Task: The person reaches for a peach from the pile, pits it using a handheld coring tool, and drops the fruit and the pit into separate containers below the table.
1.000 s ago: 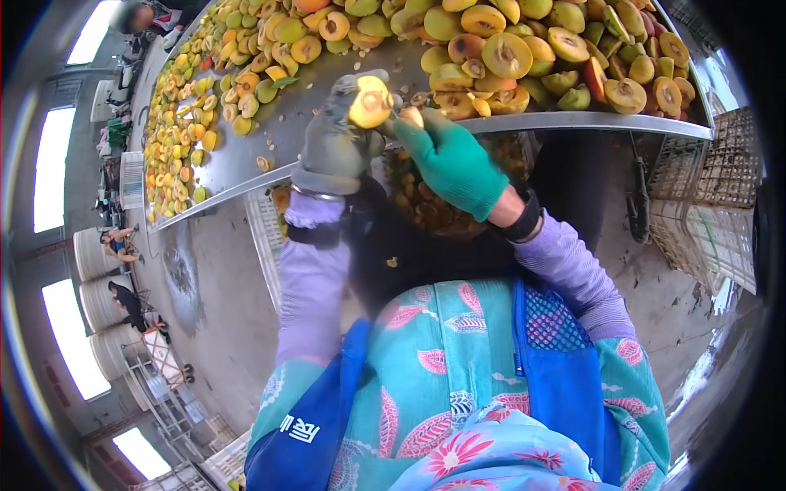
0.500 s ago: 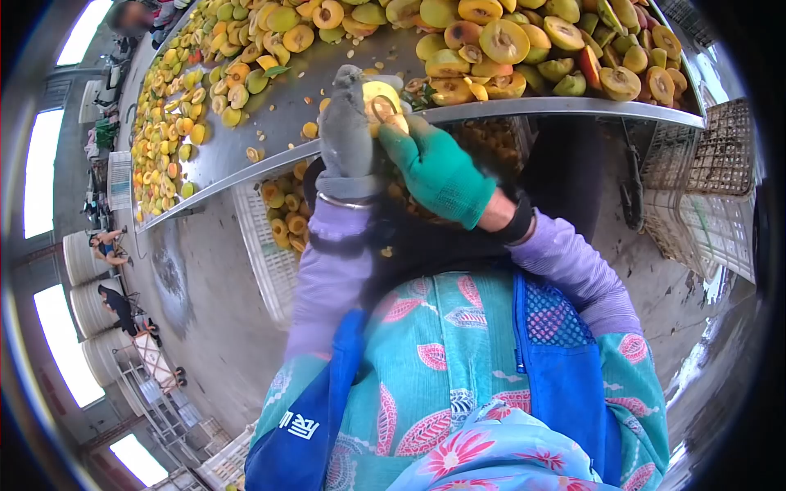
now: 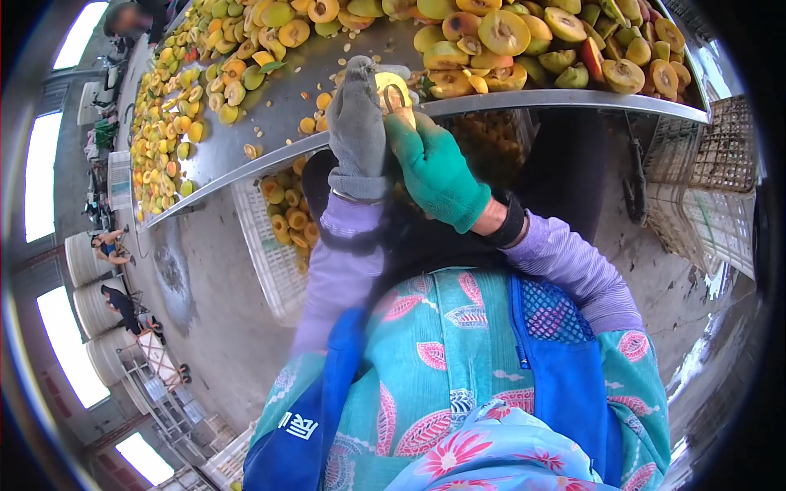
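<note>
Holding a yellow fruit half (image 3: pixel 386 81) at the top centre of the frame, the left hand (image 3: pixel 358 123), in a grey glove, has its grip clenched around it just above the near edge of the metal table (image 3: pixel 278 110). Meeting it from the right, the right hand (image 3: pixel 435 168), in a green glove, has its grip closed on a small ring-shaped tool (image 3: pixel 395 98), whose loop lies against the fruit's cut face. Heaps of cut fruit (image 3: pixel 508 37) cover the table across the upper frame. Below the table edge, left of the hands, a white crate (image 3: pixel 274 270) holds more halves (image 3: pixel 282 214). Another person (image 3: pixel 123 304) is far off at the left edge.
</note>
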{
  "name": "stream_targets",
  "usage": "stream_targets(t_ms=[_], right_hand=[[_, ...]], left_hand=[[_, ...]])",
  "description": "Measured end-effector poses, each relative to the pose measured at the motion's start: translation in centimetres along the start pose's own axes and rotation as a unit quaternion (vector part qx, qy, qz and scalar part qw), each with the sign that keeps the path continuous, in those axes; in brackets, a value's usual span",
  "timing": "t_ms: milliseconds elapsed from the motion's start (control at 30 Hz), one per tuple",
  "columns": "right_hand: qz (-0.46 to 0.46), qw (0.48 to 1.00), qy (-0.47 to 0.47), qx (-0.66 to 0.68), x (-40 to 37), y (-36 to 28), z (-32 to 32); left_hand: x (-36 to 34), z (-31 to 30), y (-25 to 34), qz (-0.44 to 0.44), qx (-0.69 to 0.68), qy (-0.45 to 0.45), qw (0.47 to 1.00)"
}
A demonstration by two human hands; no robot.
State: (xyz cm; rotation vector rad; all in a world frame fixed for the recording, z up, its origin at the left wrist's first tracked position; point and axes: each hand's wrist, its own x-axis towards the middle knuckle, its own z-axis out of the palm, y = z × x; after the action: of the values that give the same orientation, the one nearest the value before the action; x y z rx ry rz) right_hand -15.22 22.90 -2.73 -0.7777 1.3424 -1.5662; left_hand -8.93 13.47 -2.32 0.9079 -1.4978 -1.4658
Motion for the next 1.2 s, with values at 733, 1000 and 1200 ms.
stream_targets(t_ms=[733,1000,1200], right_hand=[[-0.106,0.988,0.106,-0.028,1.1,0.7,0.8],[0.023,0.999,-0.010,0.024,1.0,-0.1,-0.5],[0.212,0.926,-0.118,0.288,1.4,-1.0,-0.9]], left_hand=[[1.9,0.4,-0.9,0.136,0.156,-0.008,0.978],[1.3,0.8,0.4,-0.012,-0.008,-0.044,0.999],[2.6,0.9,1.3,-0.112,0.051,-0.089,0.988]])
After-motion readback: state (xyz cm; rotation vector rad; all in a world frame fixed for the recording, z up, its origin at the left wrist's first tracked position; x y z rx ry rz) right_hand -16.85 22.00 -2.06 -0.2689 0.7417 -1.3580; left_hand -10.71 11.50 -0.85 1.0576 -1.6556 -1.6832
